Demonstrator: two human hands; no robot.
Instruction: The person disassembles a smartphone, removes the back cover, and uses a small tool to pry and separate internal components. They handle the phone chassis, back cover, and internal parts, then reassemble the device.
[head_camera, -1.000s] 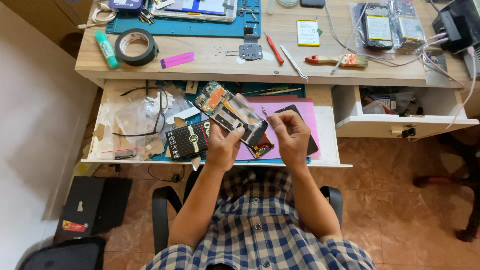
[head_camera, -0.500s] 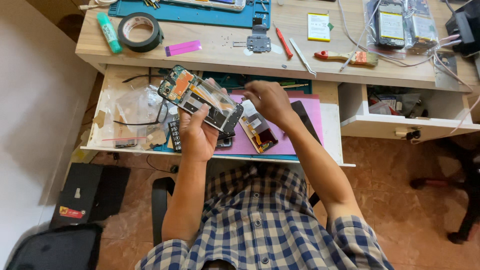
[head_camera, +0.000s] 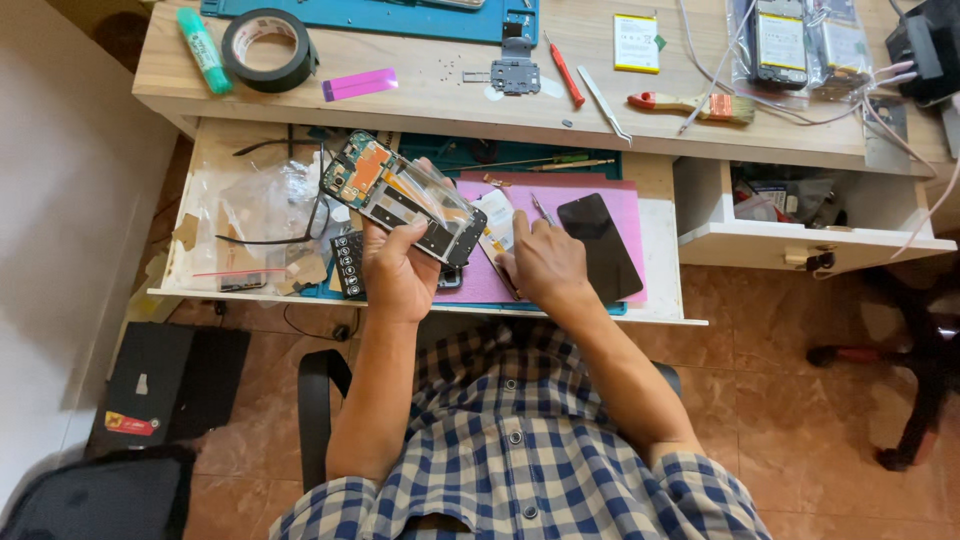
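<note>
My left hand (head_camera: 400, 272) holds an opened phone body (head_camera: 402, 196) with its circuit boards showing, raised above the open drawer. My right hand (head_camera: 545, 262) rests on the pink mat (head_camera: 630, 215) in the drawer, fingers closed on thin metal tweezers (head_camera: 541, 208) whose tips point away from me. A small white part (head_camera: 497, 218) lies on the mat between the hands. A black phone screen (head_camera: 600, 245) lies flat on the mat just right of my right hand.
On the desk top stand a black tape roll (head_camera: 268, 48), a green tube (head_camera: 204, 36), a red screwdriver (head_camera: 565, 70), a brush (head_camera: 695, 105) and a blue mat (head_camera: 400, 20). Plastic bags (head_camera: 260, 205) fill the drawer's left side. A second drawer (head_camera: 800, 215) is open at right.
My right hand came down from the phone body to the pink mat. The left hand keeps the phone body raised; the view shifted a little.
</note>
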